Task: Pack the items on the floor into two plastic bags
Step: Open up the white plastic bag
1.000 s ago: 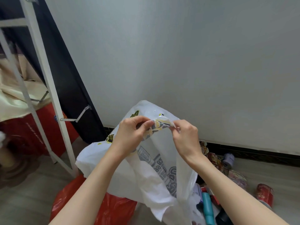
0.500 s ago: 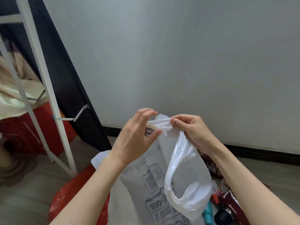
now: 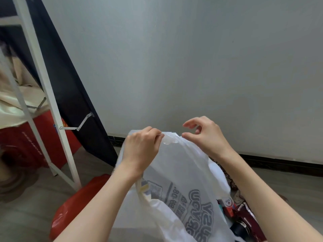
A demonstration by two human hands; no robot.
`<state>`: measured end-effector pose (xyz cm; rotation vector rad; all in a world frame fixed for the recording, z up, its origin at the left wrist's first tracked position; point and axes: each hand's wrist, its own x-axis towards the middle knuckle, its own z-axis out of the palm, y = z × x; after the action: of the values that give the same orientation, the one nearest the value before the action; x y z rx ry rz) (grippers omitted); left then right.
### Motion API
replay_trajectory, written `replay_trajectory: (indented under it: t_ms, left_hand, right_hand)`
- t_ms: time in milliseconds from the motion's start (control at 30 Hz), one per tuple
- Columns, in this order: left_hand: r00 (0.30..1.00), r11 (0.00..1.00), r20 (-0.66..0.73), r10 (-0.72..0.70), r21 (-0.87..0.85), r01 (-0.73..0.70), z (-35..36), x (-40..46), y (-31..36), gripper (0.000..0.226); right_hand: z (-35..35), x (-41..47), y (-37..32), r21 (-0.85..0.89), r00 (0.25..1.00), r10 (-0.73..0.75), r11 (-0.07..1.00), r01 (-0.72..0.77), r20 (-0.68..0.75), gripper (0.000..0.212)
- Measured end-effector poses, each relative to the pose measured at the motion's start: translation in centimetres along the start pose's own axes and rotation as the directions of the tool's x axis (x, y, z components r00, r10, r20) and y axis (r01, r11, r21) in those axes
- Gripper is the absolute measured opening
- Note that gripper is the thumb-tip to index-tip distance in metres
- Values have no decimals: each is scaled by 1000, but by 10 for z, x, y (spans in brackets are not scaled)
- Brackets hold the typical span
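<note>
A white plastic bag [image 3: 181, 173] with grey printed lettering hangs in front of me. My left hand [image 3: 141, 149] pinches its top edge in a closed fist. My right hand [image 3: 206, 137] hovers just right of that edge with fingers spread and curled, its thumb touching the plastic but gripping nothing. A red plastic bag [image 3: 76, 205] lies crumpled on the floor under my left forearm. Floor items [image 3: 239, 212] show at the lower right, partly hidden by the white bag and my right arm: dark red packets, a small red-and-white box and a black round lid.
A white metal frame [image 3: 43, 95] with a dark panel [image 3: 70, 95] leans against the grey wall at the left. Behind it sit a red object [image 3: 26, 147] and cream cloth [image 3: 10, 105]. The floor is grey wood with a black skirting [image 3: 279, 165].
My right hand has let go of the bag's top and opened. My left hand has closed on the top edge, and the bag has been turned, its printed side now lower.
</note>
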<state>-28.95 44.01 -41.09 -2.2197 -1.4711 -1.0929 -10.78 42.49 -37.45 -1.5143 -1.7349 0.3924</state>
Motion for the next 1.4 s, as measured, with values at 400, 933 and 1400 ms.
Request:
replay_trajectory:
  t_ms: [400,933,1400]
  left_hand:
    - [972,966,75,-224,-118,232,-15,1,-11,18]
    - [999,945,19,30,-326,-23,-30,6,-17,22]
    - [950,913,160,269,-357,-198,-11,-6,2,51]
  right_hand:
    - [47,-28,-9,-37,983,-29,999,36,179,56]
    - [20,2,13,71,932,-299,945,319,-207,16]
    - [-2,10,8,687,903,59,628,-365,426,28]
